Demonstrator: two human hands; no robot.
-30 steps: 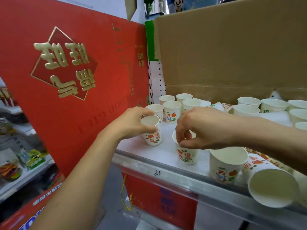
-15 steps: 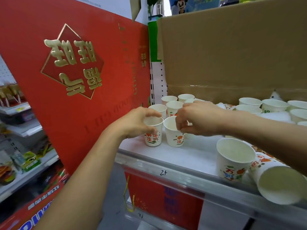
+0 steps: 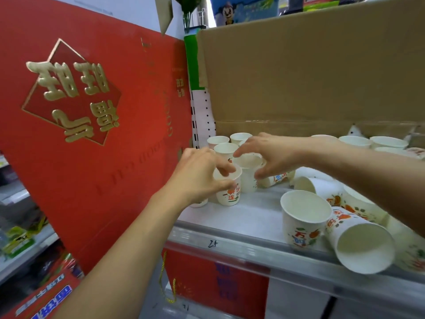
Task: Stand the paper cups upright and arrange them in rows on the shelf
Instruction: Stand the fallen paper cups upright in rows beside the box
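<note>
Small white paper cups with orange and green print stand and lie on a white shelf. My left hand pinches the rim of an upright cup at the shelf's left end. Just behind and to the right of it, my right hand spans the rim of a second upright cup with thumb and fingers. Three upright cups stand in a cluster behind them. One cup lies on its side under my right wrist.
At the front right stand one upright cup and a tipped cup with its mouth over the shelf lip. More upright cups stand at the back right. A big red gift box walls the left; a cardboard box stands behind.
My right hand carried its cup from the shelf's front back and left, beside the left hand's cup. Both hands with their cups shifted toward the back cluster.
</note>
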